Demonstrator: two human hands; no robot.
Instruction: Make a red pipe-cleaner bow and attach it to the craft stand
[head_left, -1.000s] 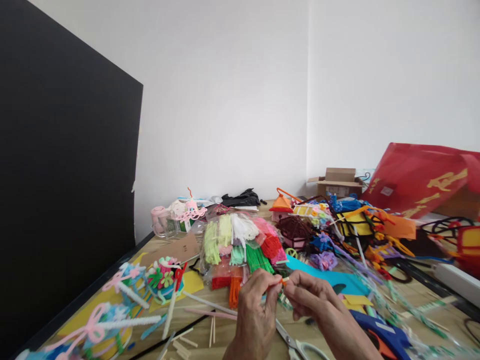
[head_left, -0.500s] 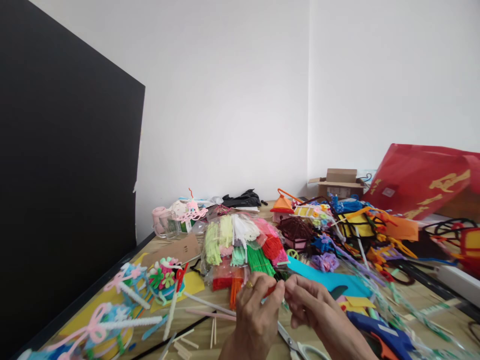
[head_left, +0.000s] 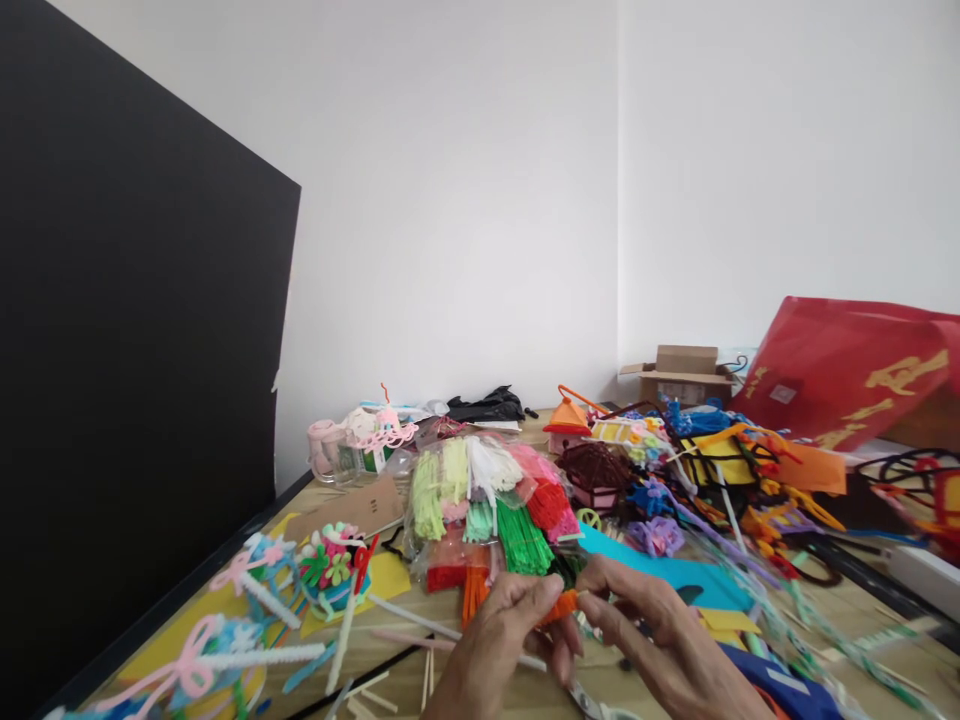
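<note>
My left hand (head_left: 502, 640) and my right hand (head_left: 649, 625) meet low in the middle of the view, over a wooden table (head_left: 832, 600). Between their fingertips they pinch a short orange pipe cleaner piece (head_left: 559, 606). Both hands have fingers closed on it. Just behind them lies a clear bag of pipe cleaners (head_left: 487, 500) in green, white, pink, red and orange bundles.
Scissors (head_left: 592, 706) lie under my hands at the bottom edge. Pipe cleaner crafts (head_left: 330, 560) sit left; more crafts (head_left: 712, 460) pile up right. A black board (head_left: 135, 400) stands at left, a red bag (head_left: 847, 370) and a cardboard box (head_left: 679, 368) at the back right.
The view tilted up slightly, so my hands sit lower in the frame. My fingers shifted along the orange piece, which now shows more between them.
</note>
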